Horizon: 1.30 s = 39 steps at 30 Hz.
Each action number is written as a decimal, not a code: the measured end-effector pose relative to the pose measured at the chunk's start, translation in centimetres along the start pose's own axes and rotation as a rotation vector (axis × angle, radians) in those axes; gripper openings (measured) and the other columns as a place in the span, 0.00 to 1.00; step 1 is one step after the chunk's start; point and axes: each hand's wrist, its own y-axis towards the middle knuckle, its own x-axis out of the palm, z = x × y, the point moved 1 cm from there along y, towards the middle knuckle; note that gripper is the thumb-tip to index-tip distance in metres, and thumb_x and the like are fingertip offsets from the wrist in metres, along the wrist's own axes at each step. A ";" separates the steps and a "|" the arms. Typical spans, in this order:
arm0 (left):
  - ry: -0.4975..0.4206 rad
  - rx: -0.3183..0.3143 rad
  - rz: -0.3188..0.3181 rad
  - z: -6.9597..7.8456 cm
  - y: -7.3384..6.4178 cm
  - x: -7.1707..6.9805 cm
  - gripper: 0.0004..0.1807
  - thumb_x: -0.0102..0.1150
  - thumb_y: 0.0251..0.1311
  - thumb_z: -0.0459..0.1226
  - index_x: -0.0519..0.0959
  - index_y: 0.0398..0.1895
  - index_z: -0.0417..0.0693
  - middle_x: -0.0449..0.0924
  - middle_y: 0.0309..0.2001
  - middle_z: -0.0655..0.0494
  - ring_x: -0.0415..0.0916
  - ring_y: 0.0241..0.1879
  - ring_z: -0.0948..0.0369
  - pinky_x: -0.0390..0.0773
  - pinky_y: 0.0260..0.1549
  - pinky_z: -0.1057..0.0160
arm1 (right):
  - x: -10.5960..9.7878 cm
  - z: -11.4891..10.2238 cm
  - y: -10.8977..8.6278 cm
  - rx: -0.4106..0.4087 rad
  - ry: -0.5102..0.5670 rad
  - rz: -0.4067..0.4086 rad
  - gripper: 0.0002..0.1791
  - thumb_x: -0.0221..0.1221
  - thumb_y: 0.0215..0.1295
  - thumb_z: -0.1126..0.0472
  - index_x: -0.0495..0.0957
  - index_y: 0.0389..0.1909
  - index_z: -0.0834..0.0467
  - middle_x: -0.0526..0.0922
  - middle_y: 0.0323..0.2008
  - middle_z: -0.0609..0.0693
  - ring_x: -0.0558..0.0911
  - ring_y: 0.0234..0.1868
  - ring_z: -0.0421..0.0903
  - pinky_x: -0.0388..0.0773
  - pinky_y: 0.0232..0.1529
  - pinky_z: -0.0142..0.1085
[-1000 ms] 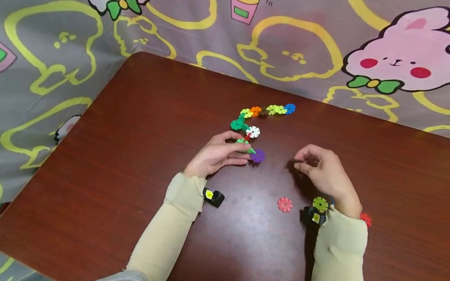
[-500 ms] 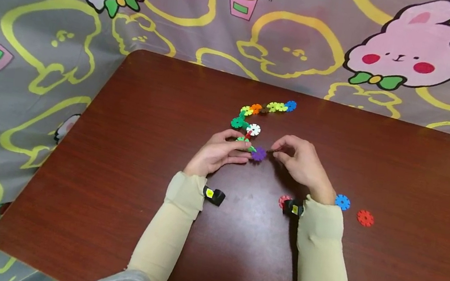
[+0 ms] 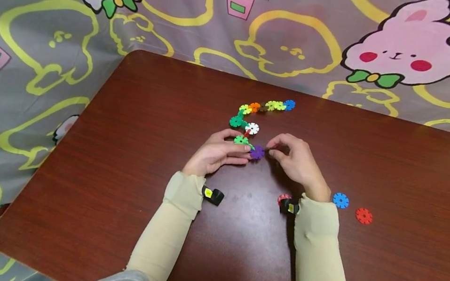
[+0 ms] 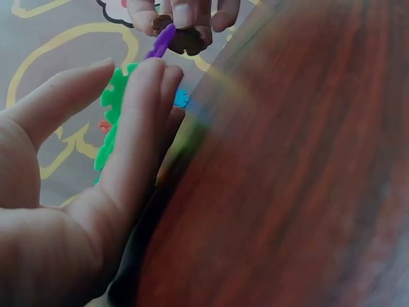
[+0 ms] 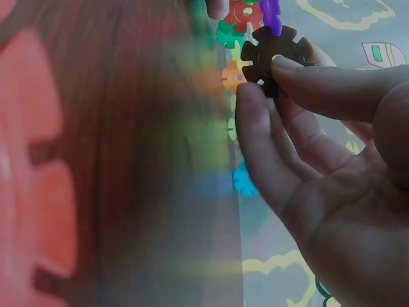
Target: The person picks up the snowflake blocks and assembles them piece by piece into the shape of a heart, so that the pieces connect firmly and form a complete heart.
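Note:
My left hand holds the near end of a chain of notched plastic discs, pinching a green disc between thumb and fingers. A purple disc sticks out past those fingertips at the chain's end. My right hand pinches a dark brown notched disc between thumb and fingers. In the right wrist view the brown disc's edge meets the purple one; how deep their slots fit, I cannot tell. Beyond the left hand the chain curves away through a white disc and an orange disc to a blue end disc.
Loose on the brown table lie a blue disc and a red disc, right of my right wrist. A pinkish disc is partly hidden by the right wrist camera. Patterned cloth hangs behind the table.
My right hand has moved left with the brown disc, up to the purple one. Its arm uncovered the loose blue and red discs and now hides an olive one. My left hand stays nearly still.

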 end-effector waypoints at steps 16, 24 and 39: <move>0.047 -0.008 0.075 0.0 0.0 1.1 0.34 0.56 0.55 0.17 0.60 0.65 0.40 0.77 0.33 0.44 0.82 0.27 0.58 0.85 0.32 0.63 | 0.3 -0.8 0.3 0.016 -0.037 -0.020 0.04 0.64 0.61 0.66 0.84 0.36 0.57 0.85 0.33 0.53 0.78 0.29 0.48 0.76 0.32 0.37; 0.092 0.005 0.085 -0.2 0.1 1.1 0.35 0.57 0.53 0.16 0.61 0.64 0.41 0.77 0.30 0.46 0.80 0.25 0.59 0.84 0.29 0.65 | 0.5 -0.8 0.3 -0.036 -0.105 -0.037 0.04 0.62 0.62 0.67 0.84 0.36 0.57 0.86 0.36 0.52 0.77 0.32 0.46 0.73 0.35 0.37; 0.111 -0.014 0.106 -0.1 0.1 1.2 0.34 0.55 0.55 0.16 0.61 0.65 0.41 0.75 0.30 0.46 0.78 0.23 0.60 0.83 0.28 0.67 | 0.8 -1.3 0.5 -0.067 -0.143 -0.013 0.02 0.66 0.59 0.66 0.86 0.31 0.56 0.87 0.30 0.49 0.78 0.30 0.45 0.73 0.32 0.36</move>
